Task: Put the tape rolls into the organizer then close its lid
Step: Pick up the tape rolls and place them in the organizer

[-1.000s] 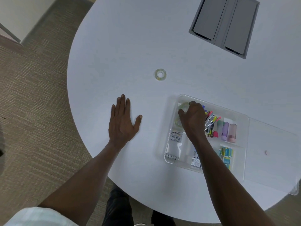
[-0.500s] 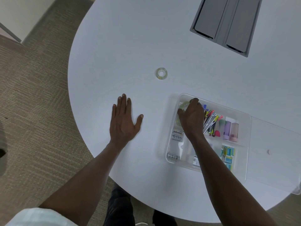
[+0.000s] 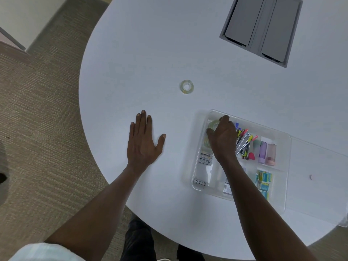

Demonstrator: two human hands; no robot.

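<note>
A clear plastic organizer (image 3: 280, 206) lies on the white table, its clear lid (image 3: 320, 166) swung open flat to the right. My right hand (image 3: 223, 137) reaches into the organizer's far left compartment with fingers closed around a clear tape roll (image 3: 212, 124). Another tape roll (image 3: 206, 142) lies just below it in the same compartment, partly hidden by my hand. A third clear tape roll (image 3: 186, 87) lies alone on the table beyond the organizer. My left hand (image 3: 144, 142) rests flat on the table, fingers spread, holding nothing.
Other organizer compartments hold batteries (image 3: 205, 157), coloured pens and clips (image 3: 243, 142), two small tubes (image 3: 267, 151) and teal packets (image 3: 263, 180). A grey cable hatch (image 3: 263, 29) is set into the table at the far right. The table's rounded edge runs close to my body.
My right hand has shifted slightly within the far left compartment, still on the tape roll. The left hand and the loose roll have not moved.
</note>
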